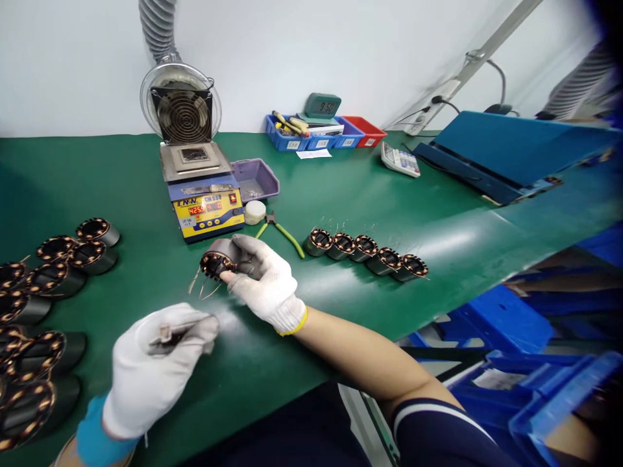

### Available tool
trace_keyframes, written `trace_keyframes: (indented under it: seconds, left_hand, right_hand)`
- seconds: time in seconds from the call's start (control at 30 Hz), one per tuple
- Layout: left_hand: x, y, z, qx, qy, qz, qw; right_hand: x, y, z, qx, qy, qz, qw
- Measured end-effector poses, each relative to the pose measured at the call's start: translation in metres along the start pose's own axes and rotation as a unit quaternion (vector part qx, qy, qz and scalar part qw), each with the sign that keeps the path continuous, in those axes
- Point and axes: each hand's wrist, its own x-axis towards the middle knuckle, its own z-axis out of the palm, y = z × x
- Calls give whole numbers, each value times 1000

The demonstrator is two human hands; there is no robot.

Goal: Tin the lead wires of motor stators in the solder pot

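Observation:
My right hand (265, 282), in a white glove with a yellow-edged cuff, grips a round motor stator (219, 258) by its grey side. Copper windings show on the stator's face, and thin wire ends hang from its lower left. My left hand (158, 363), gloved in white with a blue cuff, is closed just below and left of the stator, apart from it. Its fingers are curled together; what they hold, if anything, I cannot make out. Beyond the right hand lie green-handled cutters (280, 231). A solder pot (207, 211) with a lit red display stands behind the stator.
More stators (46, 279) crowd the left side; a row of several stators (365, 248) with upright wires sits to the right. Behind are a purple tray (272, 181), a round white tub (255, 212), blue bins (287, 141), a calculator (400, 160) and a fume hood (182, 107).

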Motion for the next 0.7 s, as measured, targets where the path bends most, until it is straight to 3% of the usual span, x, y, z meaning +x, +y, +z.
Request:
trace_keyframes:
  seconds: [0.13, 0.2, 0.33, 0.5, 0.7]
  left_hand:
    - [5, -8, -2, 43, 105, 59, 992]
    - [10, -14, 1, 97, 70, 135, 984]
    - [13, -23, 7, 187, -51, 284, 939]
    - [13, -27, 10, 215, -60, 347, 911]
    - [13, -23, 9, 239, -39, 369, 898]
  right_hand:
    - [39, -9, -8, -86, 13, -110, 990]
    - [73, -22, -9, -192, 19, -189, 963]
    - [151, -57, 3, -398, 18, -300, 867]
    - [219, -82, 32, -546, -19, -295, 784]
    - [243, -69, 47, -610, -49, -292, 735]
